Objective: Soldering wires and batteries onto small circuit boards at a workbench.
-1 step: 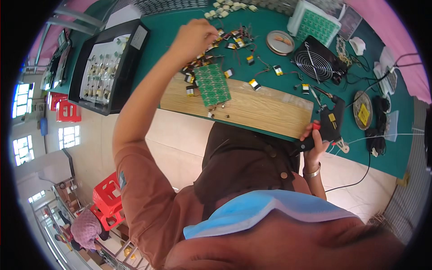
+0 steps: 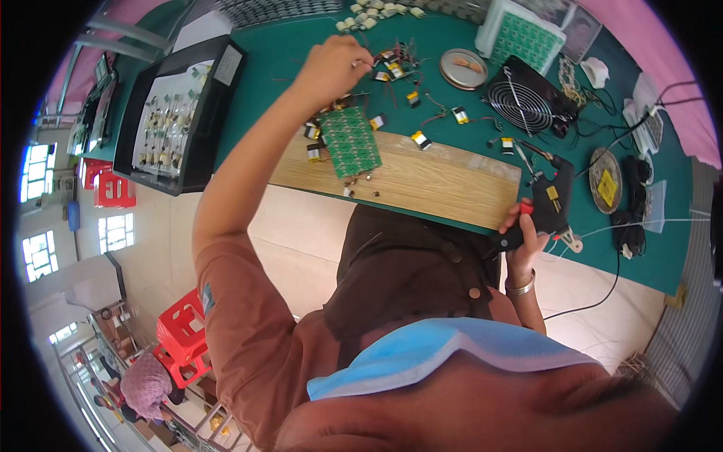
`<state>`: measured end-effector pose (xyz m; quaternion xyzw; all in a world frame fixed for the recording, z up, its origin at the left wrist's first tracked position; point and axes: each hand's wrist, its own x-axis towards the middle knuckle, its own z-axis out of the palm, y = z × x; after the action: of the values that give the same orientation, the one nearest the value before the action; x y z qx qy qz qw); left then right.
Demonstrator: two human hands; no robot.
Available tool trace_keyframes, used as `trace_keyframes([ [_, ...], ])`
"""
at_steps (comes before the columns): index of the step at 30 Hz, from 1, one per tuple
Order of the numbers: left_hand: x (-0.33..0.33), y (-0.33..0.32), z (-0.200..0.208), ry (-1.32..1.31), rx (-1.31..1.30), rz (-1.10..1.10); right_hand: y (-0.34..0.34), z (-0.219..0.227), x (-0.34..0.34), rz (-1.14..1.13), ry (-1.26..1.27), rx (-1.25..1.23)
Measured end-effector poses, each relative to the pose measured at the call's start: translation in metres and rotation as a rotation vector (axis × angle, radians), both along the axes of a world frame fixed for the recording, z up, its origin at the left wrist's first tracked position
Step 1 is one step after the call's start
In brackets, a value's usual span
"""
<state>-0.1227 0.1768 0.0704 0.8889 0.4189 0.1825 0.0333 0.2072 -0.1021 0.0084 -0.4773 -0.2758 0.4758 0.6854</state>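
My left hand (image 2: 335, 69) reaches to the back of the table, over the left side of a pile of small wired battery cells (image 2: 393, 69). Its fingertips are pinched together; whatever lies between them is too small to make out. A green circuit board panel (image 2: 351, 143) lies below that hand, partly on a wooden board (image 2: 444, 181). Several loose battery cells lie around the panel, one of them a silver and yellow cell (image 2: 421, 140). At the front right, my right hand (image 2: 526, 235) grips a black soldering gun (image 2: 551, 197) with a red button, its tip pointing up and left.
On the left stands a black tray (image 2: 226, 90) of wired parts. Toward the back right are a round tin (image 2: 464, 69), a black fan with a wire guard (image 2: 521, 105) and stacked green panels (image 2: 520, 44). An oval dish (image 2: 605, 182) and cables lie at the right.
My left hand has shifted slightly right over the battery pile, its fingers still pinched. The whole view has shifted a little; my right hand keeps its grip on the soldering gun.
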Motion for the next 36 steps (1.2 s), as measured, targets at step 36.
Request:
trace_keyframes([
  [36,0.138,-0.187,-0.037,-0.23,-0.484,0.22,-0.013,-0.013,0.013,0.102,0.037,0.045],
])
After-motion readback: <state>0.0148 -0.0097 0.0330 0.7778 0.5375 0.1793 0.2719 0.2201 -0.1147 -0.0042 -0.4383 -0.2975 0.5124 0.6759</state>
